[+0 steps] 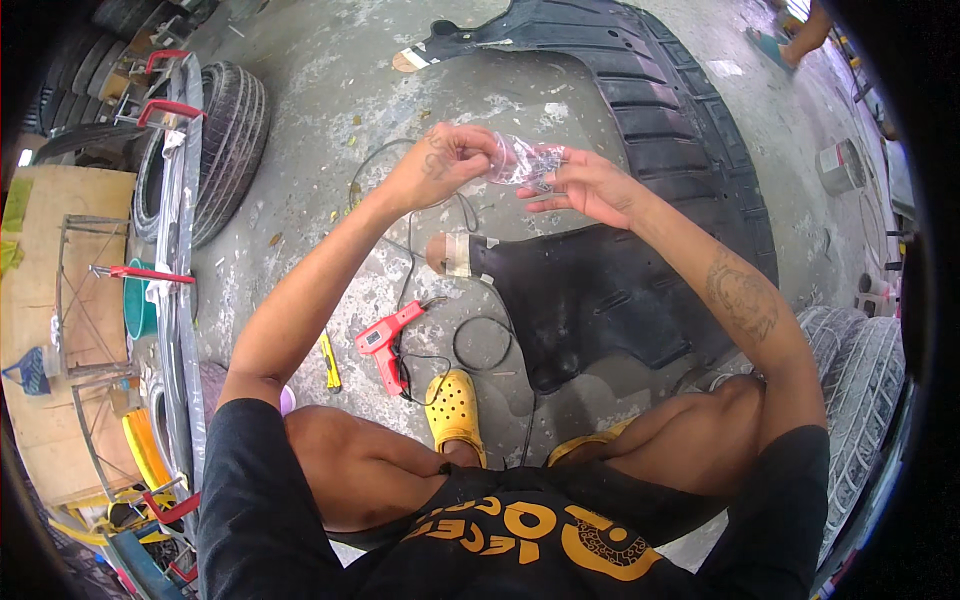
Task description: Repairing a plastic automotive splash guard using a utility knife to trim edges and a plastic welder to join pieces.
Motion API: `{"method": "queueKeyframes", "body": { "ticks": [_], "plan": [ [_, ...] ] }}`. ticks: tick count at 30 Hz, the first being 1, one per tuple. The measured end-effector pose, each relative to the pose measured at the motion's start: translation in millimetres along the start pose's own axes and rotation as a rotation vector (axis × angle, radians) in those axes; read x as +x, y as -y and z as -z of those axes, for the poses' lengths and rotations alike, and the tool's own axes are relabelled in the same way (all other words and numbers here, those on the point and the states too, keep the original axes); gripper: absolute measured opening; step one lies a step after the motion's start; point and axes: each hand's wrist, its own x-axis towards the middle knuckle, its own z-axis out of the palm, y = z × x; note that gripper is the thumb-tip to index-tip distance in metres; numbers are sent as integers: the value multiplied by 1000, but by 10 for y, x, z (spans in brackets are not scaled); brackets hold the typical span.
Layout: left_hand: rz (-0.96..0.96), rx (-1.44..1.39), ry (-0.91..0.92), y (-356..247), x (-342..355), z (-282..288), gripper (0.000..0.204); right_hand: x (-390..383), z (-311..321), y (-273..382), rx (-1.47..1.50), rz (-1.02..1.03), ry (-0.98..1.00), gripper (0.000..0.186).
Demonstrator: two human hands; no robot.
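A small clear plastic bag (525,160) holding small silvery pieces is between my two hands. My left hand (450,165) grips its left end with curled fingers. My right hand (585,190) holds the right end between thumb and forefinger, the lower fingers stretched out. Below them lies a large black molded plastic panel (630,300) with a taped tab (455,250). A red corded gun-shaped tool (385,345) rests on the concrete floor beside a yellow cutter (330,360), with black cord looping around them.
Tyres (235,150) stand at left behind a long bar (185,350) with red clamps, near plywood (45,420) and a green bucket (140,310). More tyres (850,410) are at right, a pail (838,168) behind them. Another person's sandalled foot (775,50) is at top right.
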Motion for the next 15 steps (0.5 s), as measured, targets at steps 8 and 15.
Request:
{"method": "queueKeyframes", "body": {
  "ticks": [8,15],
  "plan": [
    [214,-2,-9,253,-57,-36,27,136,-18,-207,-97,54,-33,41],
    [259,-15,-34,324,-77,-184,26,155,-78,-384,-13,53,-28,47]
  ]
}}
